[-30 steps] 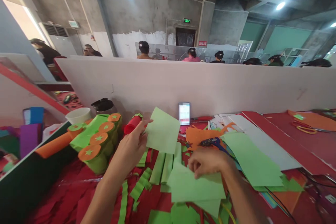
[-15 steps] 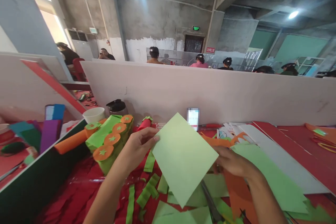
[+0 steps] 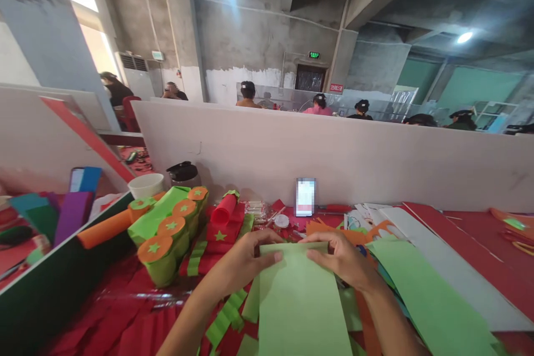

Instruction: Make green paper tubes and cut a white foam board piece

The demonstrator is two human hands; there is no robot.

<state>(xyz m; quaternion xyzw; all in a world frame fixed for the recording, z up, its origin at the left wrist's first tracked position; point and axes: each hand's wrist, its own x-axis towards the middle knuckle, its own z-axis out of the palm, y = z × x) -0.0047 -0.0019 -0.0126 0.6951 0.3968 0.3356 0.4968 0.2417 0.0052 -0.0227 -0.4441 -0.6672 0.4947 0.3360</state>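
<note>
While left hand (image 3: 243,260), right hand (image 3: 351,260) pinch green sheet (image 3: 301,306) by far edge, phone (image 3: 306,198) apart.

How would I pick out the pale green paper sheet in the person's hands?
Start at the pinkish-white upright panel and drop past the bright rectangular screen before it. Just nearer, the left hand and right hand grip the pale green paper sheet by its far edge. Being held sets it apart from the similar green paper lying to its right.
</note>
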